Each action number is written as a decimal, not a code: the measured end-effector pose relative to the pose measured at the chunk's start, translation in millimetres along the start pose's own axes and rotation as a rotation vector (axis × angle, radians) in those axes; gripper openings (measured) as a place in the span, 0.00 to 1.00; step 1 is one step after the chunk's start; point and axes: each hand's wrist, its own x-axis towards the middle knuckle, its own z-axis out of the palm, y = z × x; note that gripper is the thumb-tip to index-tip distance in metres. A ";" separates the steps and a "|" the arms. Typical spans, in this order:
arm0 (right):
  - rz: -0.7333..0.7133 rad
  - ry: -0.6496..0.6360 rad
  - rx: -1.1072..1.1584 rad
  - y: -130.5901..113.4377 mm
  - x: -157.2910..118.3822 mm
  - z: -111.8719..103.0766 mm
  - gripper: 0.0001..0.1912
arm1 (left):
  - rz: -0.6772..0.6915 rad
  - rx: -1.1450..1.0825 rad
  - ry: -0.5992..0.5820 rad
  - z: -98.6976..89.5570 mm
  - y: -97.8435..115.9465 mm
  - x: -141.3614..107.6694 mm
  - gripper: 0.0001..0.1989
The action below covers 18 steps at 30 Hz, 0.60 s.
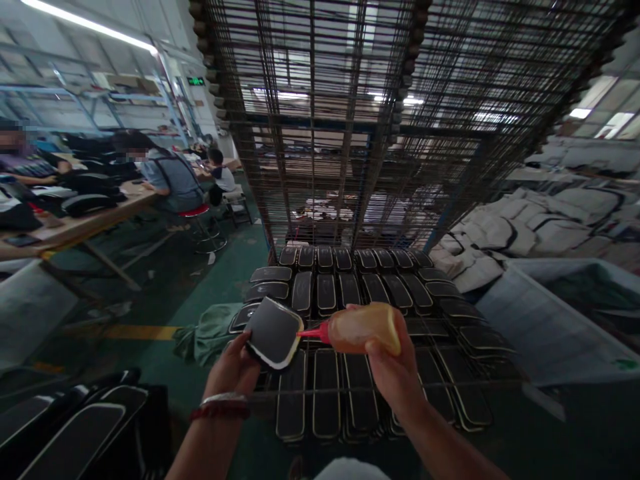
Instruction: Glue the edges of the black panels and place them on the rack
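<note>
My left hand (235, 367) is closed on the lower left edge of a dark panel (274, 332) with rounded corners and a pale line along its rim. My right hand (393, 363) is wrapped round a translucent bottle (363, 328) of amber liquid, lying sideways in the air. Its red nozzle (314, 333) points left, with the tip at the panel's right edge. Beneath both hands, rows of black oblong pieces (326, 393) with pale outlines lie on a rack.
A tall wire rack (340, 127) rises behind the pieces. More black pieces (80, 433) stand at lower left, near a green cloth (207, 333). A white bin (555, 333) is at right. People sit along a table (95, 217) at left.
</note>
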 end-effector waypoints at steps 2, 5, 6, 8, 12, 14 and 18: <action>0.056 0.018 0.018 6.9 -8.1 1.8 0.31 | -0.007 -0.031 0.000 -0.9 1.3 1.2 0.21; 0.186 0.082 0.107 19.8 -18.7 6.7 0.32 | -0.019 -0.084 0.008 -4.5 6.7 5.8 0.20; 0.248 0.132 0.164 24.4 -20.7 8.8 0.32 | -0.024 -0.101 0.012 -6.0 8.5 8.1 0.18; 0.405 0.246 0.314 33.3 -23.0 13.3 0.30 | -0.032 -0.133 0.020 -8.1 9.6 12.6 0.16; 0.670 0.360 0.601 50.6 -28.9 21.9 0.30 | -0.047 -0.164 0.002 -4.5 -7.0 14.2 0.13; 0.721 0.338 0.689 59.3 -34.6 27.3 0.32 | -0.081 -0.150 -0.034 0.0 -24.3 9.8 0.13; 0.760 0.289 0.768 73.5 -43.9 39.9 0.32 | -0.265 -0.035 -0.151 3.5 -60.8 -0.1 0.10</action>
